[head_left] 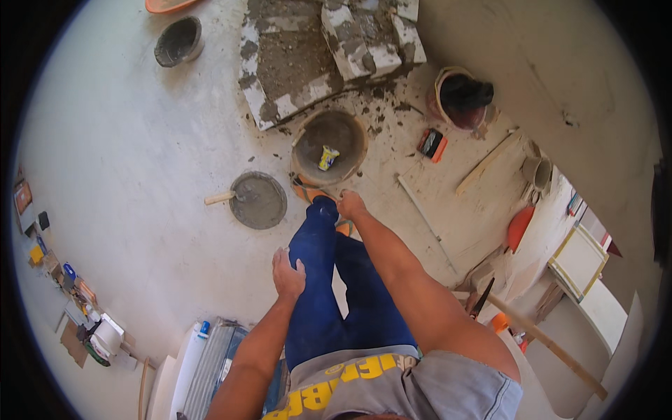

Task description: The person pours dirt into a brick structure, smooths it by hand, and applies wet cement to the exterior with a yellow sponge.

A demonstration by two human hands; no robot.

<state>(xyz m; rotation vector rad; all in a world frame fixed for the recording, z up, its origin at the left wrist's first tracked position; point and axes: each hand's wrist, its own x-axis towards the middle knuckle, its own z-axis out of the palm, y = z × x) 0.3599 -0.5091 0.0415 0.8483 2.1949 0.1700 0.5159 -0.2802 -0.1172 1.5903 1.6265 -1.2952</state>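
My right hand (351, 205) reaches down in front of my knees with its fingers closed. From them a thin curved piece, looking like a bucket handle, runs along the near rim of a mortar-smeared round bucket (302, 150). A crumpled yellow-and-white packet (327, 158) lies inside this bucket. My left hand (288, 274) is beside my left thigh, thumb apart from the fingers and nothing visible in it. Left of my shoe stands a round container of grey mortar (259, 201), with a wooden-handled tool (220, 198) lying across its edge.
Mortar-covered white blocks (294, 63) stand ahead. A dark tub (178, 42) sits far left; a bucket with a black item (448, 98) is at the right wall. A red-and-black box (432, 145), a long thin strip (427, 220) and a wooden batten (486, 162) lie right.
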